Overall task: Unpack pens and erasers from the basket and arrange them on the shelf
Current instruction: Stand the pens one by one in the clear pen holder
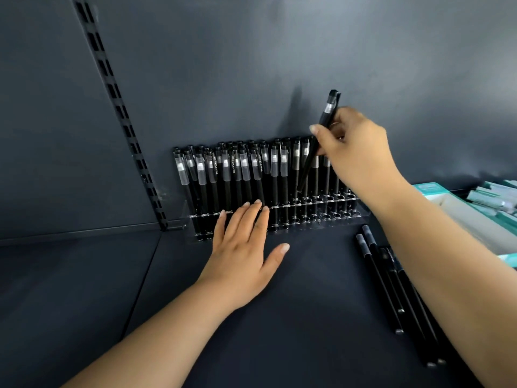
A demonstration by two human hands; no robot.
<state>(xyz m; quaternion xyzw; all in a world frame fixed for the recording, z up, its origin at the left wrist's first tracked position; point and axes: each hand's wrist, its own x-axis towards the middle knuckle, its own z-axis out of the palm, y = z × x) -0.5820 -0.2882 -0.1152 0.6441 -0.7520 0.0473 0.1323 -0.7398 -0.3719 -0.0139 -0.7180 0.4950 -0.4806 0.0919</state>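
Observation:
A clear acrylic pen rack [316, 217] stands on the dark shelf [293, 317] against the back wall, with several black pens [226, 177] upright in its holes. My right hand [355, 147] pinches one black pen [321, 135], tilted, its lower tip over the rack's right part. My left hand [243, 247] lies flat with straight fingers, the fingertips touching the rack's front edge. Several loose black pens [391, 289] lie on the shelf beside my right forearm. No basket or eraser is in sight.
A white and teal box [475, 219] with pale packets in it sits at the right end of the shelf. A slotted metal upright [123, 119] runs down the back wall on the left. Holes at the rack's right front stand unfilled.

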